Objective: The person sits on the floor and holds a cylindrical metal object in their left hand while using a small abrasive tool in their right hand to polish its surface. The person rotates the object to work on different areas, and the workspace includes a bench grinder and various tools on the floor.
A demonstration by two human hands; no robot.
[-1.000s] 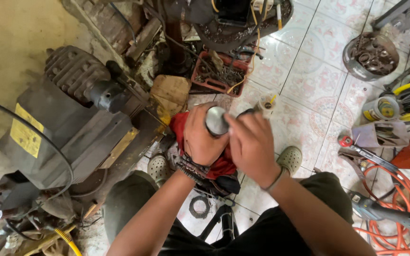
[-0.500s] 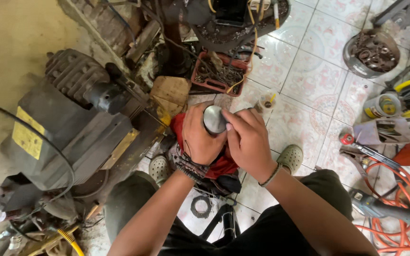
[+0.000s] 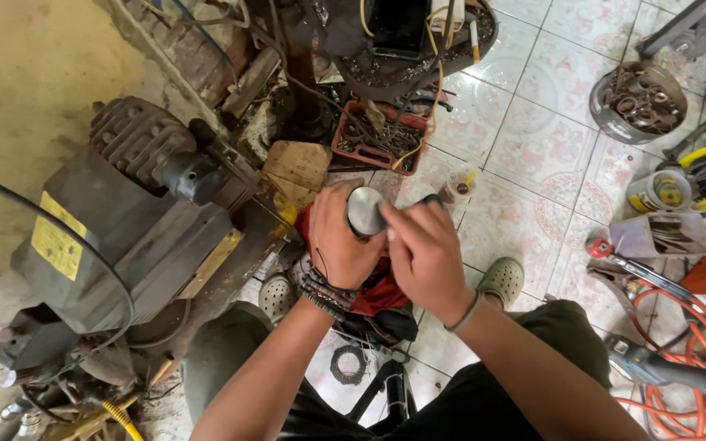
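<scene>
- Between the person's knees, on the tiled floor (image 3: 533, 122), lies a dark toothed ring (image 3: 346, 364)
- Above it, the left hand (image 3: 343, 241) is wrapped around a round grey metal part (image 3: 364, 211), fingers curled shut on its side, a red rag (image 3: 373, 290) bunched beneath
- Just beside, the right hand (image 3: 425, 253) closes over the same part, fingertips on its rim
- Left of both hands sits a dark engine (image 3: 136, 220)
- Farther off, a red tray of small parts (image 3: 379, 139); a round tin of metal rings (image 3: 639, 100) at far right
</scene>
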